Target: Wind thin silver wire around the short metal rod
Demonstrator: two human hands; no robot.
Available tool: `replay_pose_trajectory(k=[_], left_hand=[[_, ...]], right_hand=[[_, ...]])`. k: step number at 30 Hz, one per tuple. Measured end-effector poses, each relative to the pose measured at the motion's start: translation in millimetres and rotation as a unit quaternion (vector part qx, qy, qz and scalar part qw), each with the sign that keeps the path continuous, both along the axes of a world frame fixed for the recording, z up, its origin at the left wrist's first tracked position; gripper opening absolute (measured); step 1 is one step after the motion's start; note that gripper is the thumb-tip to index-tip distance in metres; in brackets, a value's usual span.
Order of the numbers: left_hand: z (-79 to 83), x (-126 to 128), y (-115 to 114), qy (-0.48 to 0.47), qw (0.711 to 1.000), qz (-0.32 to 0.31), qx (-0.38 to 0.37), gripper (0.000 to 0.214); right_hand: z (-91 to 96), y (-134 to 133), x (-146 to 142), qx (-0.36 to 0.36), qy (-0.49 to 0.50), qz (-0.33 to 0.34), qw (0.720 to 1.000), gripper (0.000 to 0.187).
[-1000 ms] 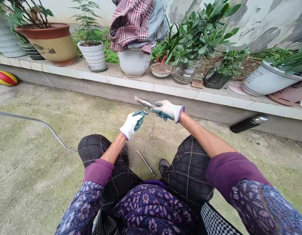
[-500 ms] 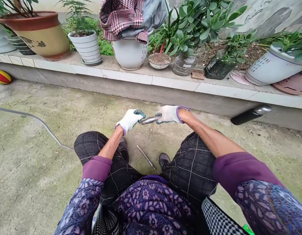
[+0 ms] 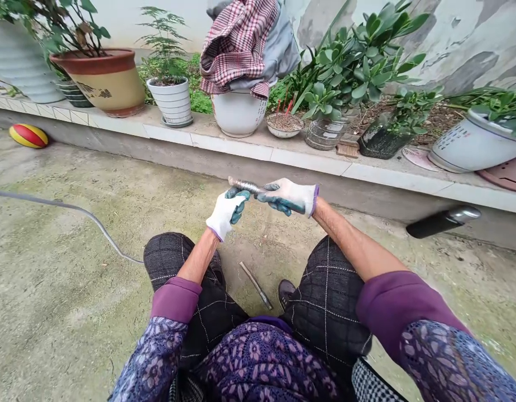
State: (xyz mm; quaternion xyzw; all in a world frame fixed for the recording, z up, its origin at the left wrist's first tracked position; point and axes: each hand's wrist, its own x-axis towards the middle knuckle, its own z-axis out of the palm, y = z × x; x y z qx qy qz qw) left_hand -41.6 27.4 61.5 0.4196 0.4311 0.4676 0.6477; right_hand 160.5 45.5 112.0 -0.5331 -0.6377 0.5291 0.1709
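My left hand (image 3: 228,212), in a white glove with green-coated fingers, is closed at the underside of a short stick (image 3: 246,186) with a shiny, silvery wrapping that looks like coiled wire. The stick's pale left end sticks out past the left fingers. Around its right end my right hand (image 3: 290,196), gloved alike, is closed with the palm turned partly up. Both hands are in front of my knees, above the concrete ground. Between my feet lies a thin rod (image 3: 256,285), pale at one end and darker at the other.
A low tiled ledge (image 3: 230,146) with several potted plants runs across the front. Checked cloth (image 3: 241,47) covers one white pot. A black cylinder with a silver end (image 3: 440,222) lies at the right, a grey hose (image 3: 88,211) and a red-yellow ball (image 3: 28,135) at the left.
The stick has tipped so its left end now points up and away. My right hand has rolled, showing the green palm side. The view has shifted left and up.
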Motion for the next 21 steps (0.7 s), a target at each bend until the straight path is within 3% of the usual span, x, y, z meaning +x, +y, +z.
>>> replay_pose_trajectory(k=[3,5,8,12,14,16,21], left_hand=[[4.8,-5,-3,-0.008,0.999,-0.005,0.036,0.034],[4.9,-6,-3,0.004,0.999,0.004,0.043,0.033],[0.0,-3,-1,0.023,0.998,0.049,0.031,0.032],[-7.1,2,5,0.036,0.995,0.088,-0.011,0.033],[-7.0,0,6,0.029,0.997,0.067,-0.009,0.029],[-4.2,-4,5,0.018,0.999,0.033,0.006,0.024],[5.8,-11,0,0.027,0.998,-0.014,0.048,0.022]], right_hand=[[0.9,-2,0,-0.040,0.084,0.062,0.994,0.046],[0.3,-4,-4,-0.025,0.072,0.070,0.995,0.043],[-5.0,-3,-17,0.084,-0.045,0.033,0.995,0.032],[-16.4,4,-31,0.287,-0.179,0.027,0.941,0.049],[-19.2,7,-32,0.330,-0.213,0.040,0.919,0.052],[-18.6,9,-30,0.324,-0.212,0.048,0.921,0.054],[-10.0,7,-18,0.191,-0.079,-0.028,0.978,0.054]])
